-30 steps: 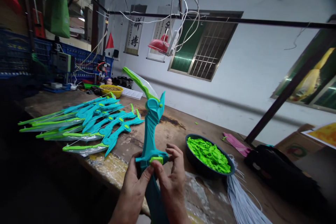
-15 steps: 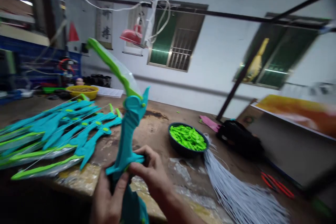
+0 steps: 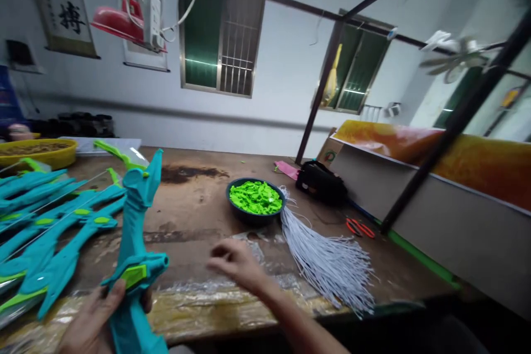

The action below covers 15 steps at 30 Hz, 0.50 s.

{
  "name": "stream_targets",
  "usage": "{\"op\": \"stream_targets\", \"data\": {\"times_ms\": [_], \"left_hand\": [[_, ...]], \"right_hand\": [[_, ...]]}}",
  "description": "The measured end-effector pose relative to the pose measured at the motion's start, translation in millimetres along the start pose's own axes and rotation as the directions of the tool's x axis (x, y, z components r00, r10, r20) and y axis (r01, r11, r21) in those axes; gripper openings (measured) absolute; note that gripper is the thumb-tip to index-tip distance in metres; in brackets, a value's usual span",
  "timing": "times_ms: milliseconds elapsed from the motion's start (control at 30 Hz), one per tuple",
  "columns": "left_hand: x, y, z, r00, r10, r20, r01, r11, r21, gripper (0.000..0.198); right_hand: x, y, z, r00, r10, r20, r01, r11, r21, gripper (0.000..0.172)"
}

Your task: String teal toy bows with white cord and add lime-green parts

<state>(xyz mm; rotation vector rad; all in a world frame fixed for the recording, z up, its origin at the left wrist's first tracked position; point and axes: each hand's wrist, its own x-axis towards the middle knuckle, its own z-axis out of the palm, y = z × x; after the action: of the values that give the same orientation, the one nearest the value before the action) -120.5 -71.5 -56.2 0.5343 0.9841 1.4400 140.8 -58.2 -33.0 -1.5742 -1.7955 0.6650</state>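
You stand at a worn wooden table [image 3: 199, 199], a teal plastic toy bow [image 3: 136, 243] upright at its near edge.
Your left hand [image 3: 93, 318] grips the bow's handle; your right hand [image 3: 234, 263], fingers loosely curled and empty, hovers near the bundle of white strings [image 3: 327, 257].

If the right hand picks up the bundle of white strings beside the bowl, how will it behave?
The white strings would probably hang limp, since they are thin and already fan out loosely on the table. They look light. Some strands may slip free, because the fanned end shows no tie. The right hand hovers near them, over the table.
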Motion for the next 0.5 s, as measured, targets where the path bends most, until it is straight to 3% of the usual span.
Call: {"op": "stream_targets", "data": {"times_ms": [33, 100, 167, 267, 367, 500], "left_hand": [[-4, 5, 4.5, 0.997, -0.079, -0.020, 0.077, 0.995, -0.057, 0.040], [-10, 12, 12.1, 0.980, -0.199, 0.005, 0.196, 0.961, -0.195, 0.026], [-11, 15, 16.3, 0.970, -0.232, 0.073, 0.244, 0.915, -0.321, 0.017], [-8, 12, 17.4, 0.956, -0.197, 0.218, 0.278, 0.844, -0.458, 0.032], [-10, 10, 15.9, 0.936, -0.091, 0.341, 0.256, 0.841, -0.477, 0.065], [-25, 12, 5.2, 0.957, -0.042, 0.287, 0.166, 0.891, -0.422, 0.083]], "right_hand": [[-1, 26, -16, 0.996, 0.054, -0.073, -0.060, 0.995, -0.081, 0.009], [-5, 79, -47, 0.958, 0.156, -0.240, -0.211, 0.951, -0.225, 0.013], [-10, 127, -68, 0.908, 0.221, -0.355, -0.340, 0.886, -0.315, 0.016], [-15, 181, -83, 0.878, 0.248, -0.409, -0.415, 0.821, -0.393, 0.023], [-14, 207, -89, 0.875, 0.262, -0.407, -0.433, 0.800, -0.416, 0.027], [-6, 215, -106, 0.860, 0.346, -0.376, -0.480, 0.800, -0.360, 0.024]]}}
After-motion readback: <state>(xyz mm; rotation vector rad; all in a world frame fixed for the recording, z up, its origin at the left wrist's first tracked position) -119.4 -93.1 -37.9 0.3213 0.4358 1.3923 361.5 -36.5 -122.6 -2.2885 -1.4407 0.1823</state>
